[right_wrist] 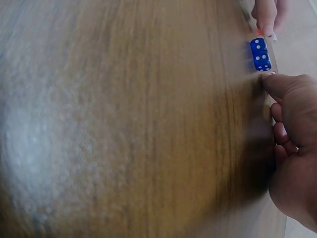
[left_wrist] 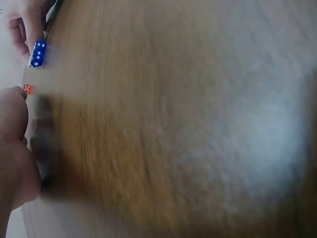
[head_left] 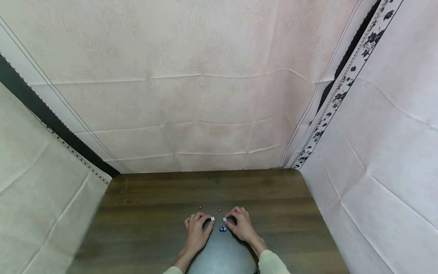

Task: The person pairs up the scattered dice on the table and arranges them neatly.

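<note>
Table: dark wooden table (head_left: 143,213) fills the lower centre.
Backdrop: creased pale pink floral sheet (head_left: 191,95) across the top.
Trim: black floral border (head_left: 337,95), upper right.

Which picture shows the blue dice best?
The right wrist view: the blue dice are close, with white dots clear. The left wrist view shows them smaller at the edge; the head view shows only a tiny blue speck.

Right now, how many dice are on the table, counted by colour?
Red dice: 2, one and another, beyond the fingertips.
White dice: 2, one at the left hand, at, and one at the right hand, at.
Blue dice: 1, between the hands.
Total: 5 dice on the wooden table.
</note>
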Demonstrator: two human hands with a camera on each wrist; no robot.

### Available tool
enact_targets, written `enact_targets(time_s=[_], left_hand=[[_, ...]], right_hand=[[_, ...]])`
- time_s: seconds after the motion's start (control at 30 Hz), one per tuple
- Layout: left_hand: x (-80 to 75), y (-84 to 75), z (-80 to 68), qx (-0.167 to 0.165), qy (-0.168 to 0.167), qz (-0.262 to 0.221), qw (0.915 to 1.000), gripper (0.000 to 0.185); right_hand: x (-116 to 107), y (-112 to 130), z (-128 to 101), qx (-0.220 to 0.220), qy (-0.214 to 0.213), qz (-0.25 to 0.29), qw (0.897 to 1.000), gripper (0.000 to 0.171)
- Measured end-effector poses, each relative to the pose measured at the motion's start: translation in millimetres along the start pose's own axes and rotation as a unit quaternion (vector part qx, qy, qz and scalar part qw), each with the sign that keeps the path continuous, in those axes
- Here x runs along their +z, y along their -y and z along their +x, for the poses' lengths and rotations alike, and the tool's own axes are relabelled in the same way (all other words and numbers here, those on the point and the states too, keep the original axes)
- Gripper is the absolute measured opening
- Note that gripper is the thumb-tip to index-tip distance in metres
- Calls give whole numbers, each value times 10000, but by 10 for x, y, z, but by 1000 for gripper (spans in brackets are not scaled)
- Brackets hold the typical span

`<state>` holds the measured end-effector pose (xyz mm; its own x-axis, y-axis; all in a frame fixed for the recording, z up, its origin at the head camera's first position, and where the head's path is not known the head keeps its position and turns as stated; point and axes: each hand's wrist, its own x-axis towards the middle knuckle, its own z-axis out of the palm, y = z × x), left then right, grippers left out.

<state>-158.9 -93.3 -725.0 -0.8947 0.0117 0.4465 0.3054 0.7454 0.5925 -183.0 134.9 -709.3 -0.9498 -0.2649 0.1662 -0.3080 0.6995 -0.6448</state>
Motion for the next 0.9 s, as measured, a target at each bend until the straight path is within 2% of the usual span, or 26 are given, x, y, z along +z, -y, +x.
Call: enact_targets(time_s=[0.2,0.47,0.63,0.77,0.9], left_hand=[[54,-36,15,135,348,-37,9993,17],[101,-71,71,327,350,-84,9988,17],[117,-94,94,394,428,63,9983,17],[131,-97,100,357,524,50,9980,17],[138,-88,96,156,732,-74,9972,17]], right_hand=[[6,-6,-2,-20,6,-23,10000,13],[-17,11,8,-79,-8,-55,10000,13],[-27,18,14,-102,-4,-93,9999,13],[-23,18,14,-125,-14,-69,9999,13],[-13,11,7,-122,1,-75,9999,13]])
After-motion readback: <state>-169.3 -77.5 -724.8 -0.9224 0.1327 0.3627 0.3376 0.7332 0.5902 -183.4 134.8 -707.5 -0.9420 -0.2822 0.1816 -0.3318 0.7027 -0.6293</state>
